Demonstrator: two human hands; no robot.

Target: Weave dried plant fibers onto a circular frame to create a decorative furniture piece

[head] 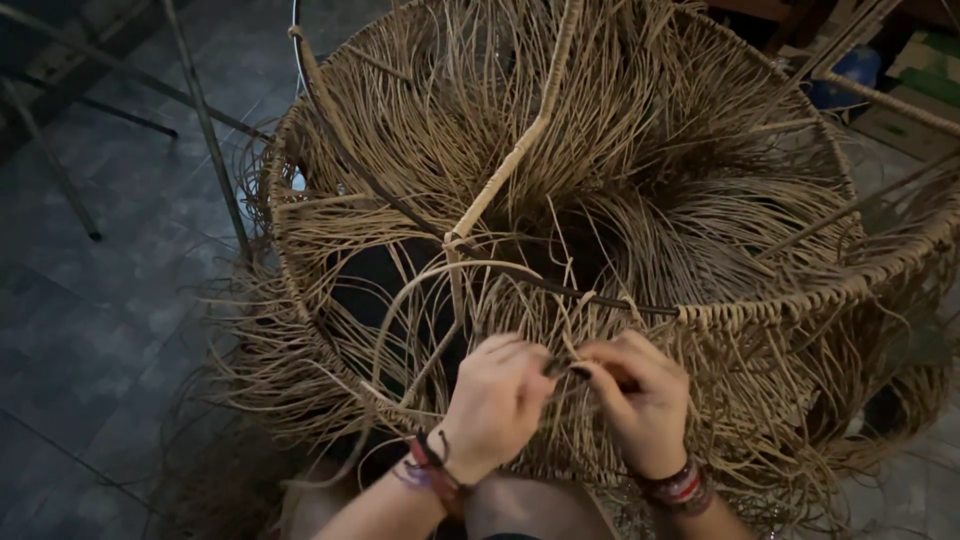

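Two hands – left hand [495,400] | right hand [640,400] – both pinching rattan strands [563,360] | one basket frame [800,295]

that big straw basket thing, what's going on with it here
A person is working on a large round woven frame with both bare hands, seen from above. The left hand and right hand meet at the near rim, pinching thin tan fibre strands between the fingertips. Part of the rim at right is already tightly wrapped; elsewhere loose strands hang over the dark tiled floor. Both wrists wear bracelets.
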